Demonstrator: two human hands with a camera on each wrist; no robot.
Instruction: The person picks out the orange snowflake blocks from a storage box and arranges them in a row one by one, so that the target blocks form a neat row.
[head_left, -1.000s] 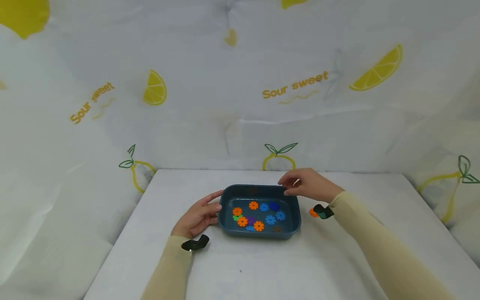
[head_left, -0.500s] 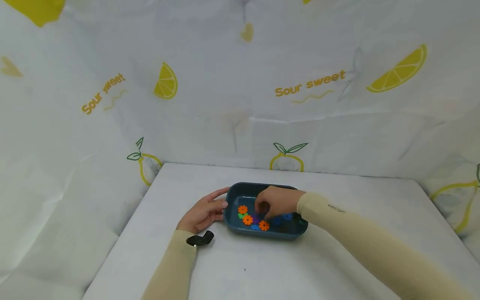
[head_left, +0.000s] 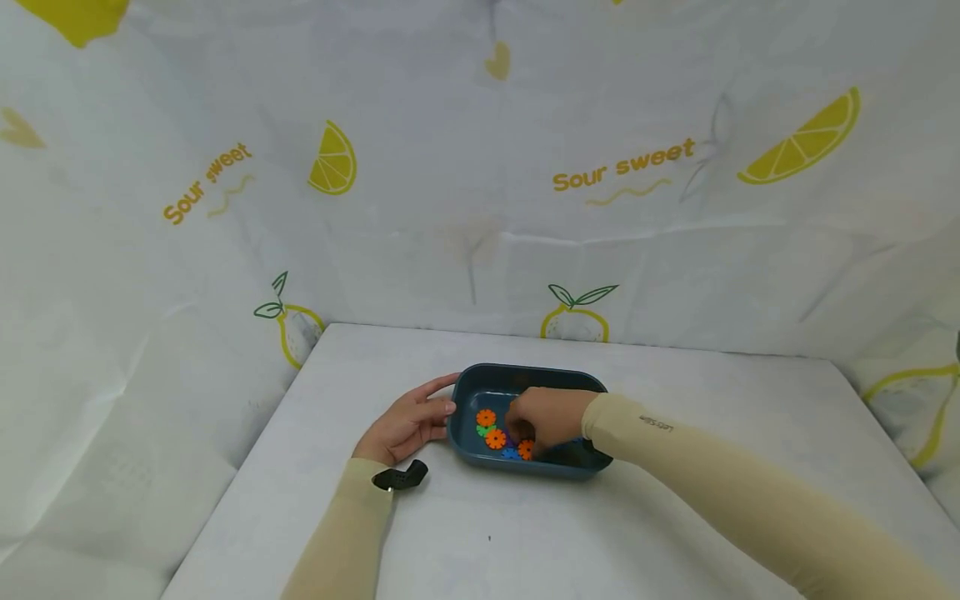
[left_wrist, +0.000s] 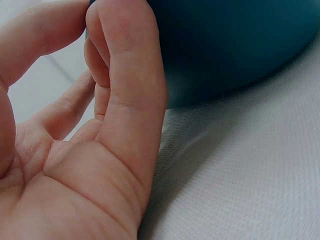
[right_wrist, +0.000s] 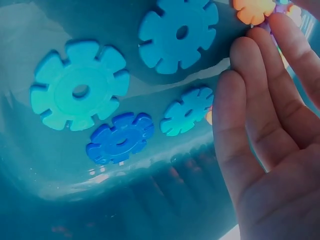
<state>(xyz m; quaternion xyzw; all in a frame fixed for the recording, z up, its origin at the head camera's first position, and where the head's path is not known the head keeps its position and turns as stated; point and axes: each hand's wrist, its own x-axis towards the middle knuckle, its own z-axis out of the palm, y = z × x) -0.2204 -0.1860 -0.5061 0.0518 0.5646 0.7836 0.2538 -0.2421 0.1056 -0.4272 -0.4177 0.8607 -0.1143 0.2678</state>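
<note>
A dark blue-green plastic tray (head_left: 517, 469) stands on the white table, holding several flat, notched, flower-shaped plastic discs. My left hand (head_left: 405, 427) grips the tray's left end, thumb at the rim and fingers along the outer wall. My right hand (head_left: 546, 415) reaches down inside the tray, fingertips at an orange disc (head_left: 527, 450) and a purple one. Its fingers are lightly bent and a little apart in the right wrist view, beside a large blue disc (right_wrist: 55, 95) and a darker blue disc (right_wrist: 107, 147). The tips of thumb and index are mostly hidden.
Left of the right hand lie another orange disc (head_left: 495, 442) and a green disc (head_left: 482, 431). White lemon-print sheeting (head_left: 420, 200) hangs behind the table (head_left: 480, 550). The right sleeve (head_left: 697, 458) covers the table just right of the tray.
My right hand has gone from the tray's back right rim down into its middle, then slightly lower. The left hand keeps its place. An orange disc on the table is hidden now.
</note>
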